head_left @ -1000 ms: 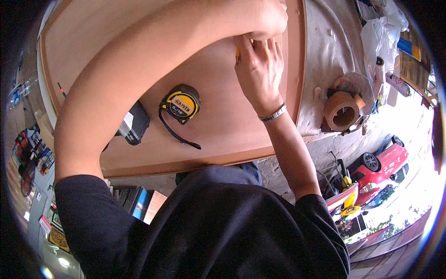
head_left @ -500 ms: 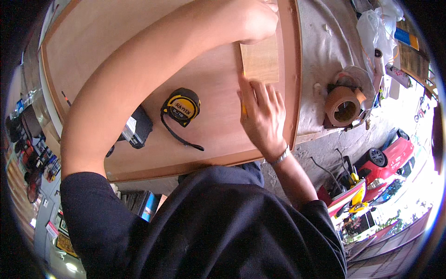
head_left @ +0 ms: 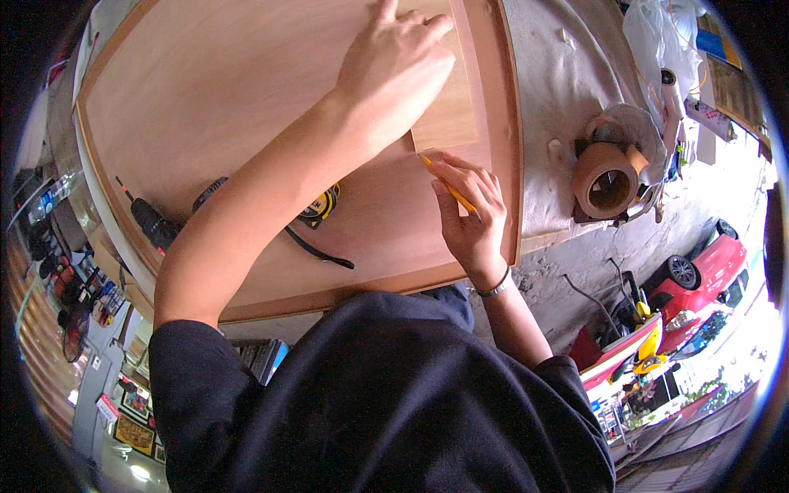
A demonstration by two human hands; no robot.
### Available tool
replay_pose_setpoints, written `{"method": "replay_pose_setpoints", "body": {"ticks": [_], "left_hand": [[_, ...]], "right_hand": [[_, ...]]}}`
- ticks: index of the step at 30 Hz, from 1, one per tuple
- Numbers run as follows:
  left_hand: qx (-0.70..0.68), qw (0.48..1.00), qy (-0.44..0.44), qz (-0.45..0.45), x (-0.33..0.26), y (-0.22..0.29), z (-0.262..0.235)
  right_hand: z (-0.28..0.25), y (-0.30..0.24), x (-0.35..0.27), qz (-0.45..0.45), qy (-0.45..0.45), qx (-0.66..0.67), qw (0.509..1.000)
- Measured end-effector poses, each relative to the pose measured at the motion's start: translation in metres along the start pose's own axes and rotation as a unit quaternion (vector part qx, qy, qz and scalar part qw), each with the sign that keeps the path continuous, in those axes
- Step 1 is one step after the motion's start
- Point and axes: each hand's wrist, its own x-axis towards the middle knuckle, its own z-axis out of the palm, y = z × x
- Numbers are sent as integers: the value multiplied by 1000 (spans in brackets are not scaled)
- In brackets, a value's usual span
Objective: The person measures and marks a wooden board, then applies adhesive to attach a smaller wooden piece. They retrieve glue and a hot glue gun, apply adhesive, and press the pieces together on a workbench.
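My right hand (head_left: 475,205) grips a yellow pencil (head_left: 450,188), its tip at the lower left corner of a thin, pale wood piece (head_left: 450,119). Over the upper part of that piece lies my left hand (head_left: 403,62), its index finger stretched out and thumb apart; some fingers are hard to make out. Both rest over a broad brown wooden panel (head_left: 378,222) with a raised rim. A yellow and black tape measure (head_left: 322,207) is partly covered by my left forearm, its dark strap trailing on the panel.
A black tool with a thin tip (head_left: 148,220) lies by the panel's left rim. Right of the panel, a grey cloth-like cover (head_left: 546,107) carries a roll of brown tape (head_left: 593,181) and a clear plastic bag (head_left: 657,37). Farther right stands a red car (head_left: 699,275).
My left hand has come down and left, its fist loosened into spread fingers. My right hand has turned, with the pencil now slanting to the corner of the wood piece.
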Motion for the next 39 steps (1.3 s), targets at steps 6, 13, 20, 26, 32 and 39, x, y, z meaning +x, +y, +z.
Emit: {"method": "replay_pose_setpoints", "body": {"ticks": [6, 13, 20, 26, 32, 39], "left_hand": [[26, 995, 100, -10, -4, -1, 18], [-9, 996, 93, -15, -5, -2, 26], [-63, 993, 86, -59, -14, 6, 20], [-133, 974, 134, -122, -14, 17, 24], [-203, 907, 265, -255, -5, 30, 47], [-159, 884, 286, -334, 7, 62, 46]], "right_hand": [[-8, 6, 5, -19, -5, -50, 999], [-55, 38, -1, 9, 125, -153, 980], [-88, 43, 39, 239, 79, 7, 968], [-88, 77, 76, 49, 132, -326, 935], [-70, 49, 21, 100, 50, -104, 988], [-48, 55, -37, 102, -16, -116, 988]]}}
